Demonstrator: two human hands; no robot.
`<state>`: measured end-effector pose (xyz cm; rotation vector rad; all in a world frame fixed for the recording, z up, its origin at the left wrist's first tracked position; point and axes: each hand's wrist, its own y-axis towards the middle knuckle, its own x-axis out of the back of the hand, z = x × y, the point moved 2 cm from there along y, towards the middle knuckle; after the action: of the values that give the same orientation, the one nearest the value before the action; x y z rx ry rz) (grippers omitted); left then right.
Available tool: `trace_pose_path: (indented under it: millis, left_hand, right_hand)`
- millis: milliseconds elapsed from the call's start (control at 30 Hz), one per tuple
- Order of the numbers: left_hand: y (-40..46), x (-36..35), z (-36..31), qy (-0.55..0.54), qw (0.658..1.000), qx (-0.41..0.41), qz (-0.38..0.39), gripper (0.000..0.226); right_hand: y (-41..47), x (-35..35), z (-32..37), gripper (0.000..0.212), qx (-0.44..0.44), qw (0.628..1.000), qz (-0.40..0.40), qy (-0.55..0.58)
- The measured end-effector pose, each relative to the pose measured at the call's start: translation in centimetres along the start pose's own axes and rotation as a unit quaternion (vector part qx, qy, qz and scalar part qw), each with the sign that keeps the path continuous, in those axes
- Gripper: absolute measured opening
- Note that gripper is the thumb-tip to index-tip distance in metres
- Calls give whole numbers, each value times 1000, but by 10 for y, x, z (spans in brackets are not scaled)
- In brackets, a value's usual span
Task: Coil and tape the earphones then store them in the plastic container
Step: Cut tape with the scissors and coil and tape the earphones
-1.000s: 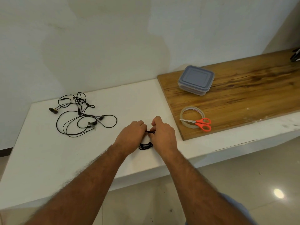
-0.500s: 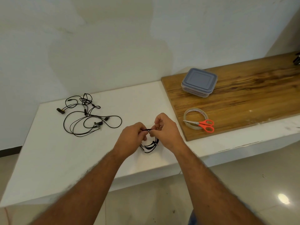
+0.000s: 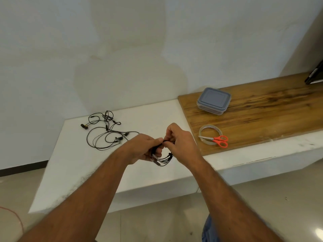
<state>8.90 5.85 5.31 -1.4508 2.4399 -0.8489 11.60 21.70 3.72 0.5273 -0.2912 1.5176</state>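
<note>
Now the left hand [image 3: 145,149] and right hand [image 3: 181,145] both pinch the coiled earphones [image 3: 163,158] above the desk's [image 3: 73,172] near edge; loose earphones [image 3: 106,131] lie far left. Farther right sit the closed plastic container [image 3: 214,100], tape roll [image 3: 209,134] and scissors [image 3: 217,140].

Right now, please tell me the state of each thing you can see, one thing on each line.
Left hand: grips the coiled earphones.
Right hand: pinches the cable at the top of the coil.
Coiled earphones: looped, held above the white counter.
Loose earphones: tangled, lying on the counter.
Plastic container: lid on, on the wooden board.
Tape roll: lying flat on the board.
Scissors: closed, resting across the tape roll.
</note>
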Motion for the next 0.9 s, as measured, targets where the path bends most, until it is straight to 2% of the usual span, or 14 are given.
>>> trace_pose_path:
  millis: [167,367,500,633,733,900]
  left_hand:
    - [-41,-3,-17,2,1000,7,-9,21]
    - [-101,-15,-46,22,995,-78,-56,21]
    - [-148,-24,-74,59,984,-135,-103,20]
    - [-193,-28,-95,93,970,-175,-142,21]
    - [-223,-31,-108,103,963,-196,-154,20]
    - [-268,-44,-129,126,951,-226,-170,20]
  right_hand:
    - [-17,16,33,24,11,999,28,30]
    - [-32,51,77,35,9,987,75,144]
    - [-44,84,120,35,39,984,78,157]
    - [-63,125,170,22,92,985,58,132]
    - [-85,154,208,10,139,986,64,68]
    - [-126,184,259,14,177,977,117,11]
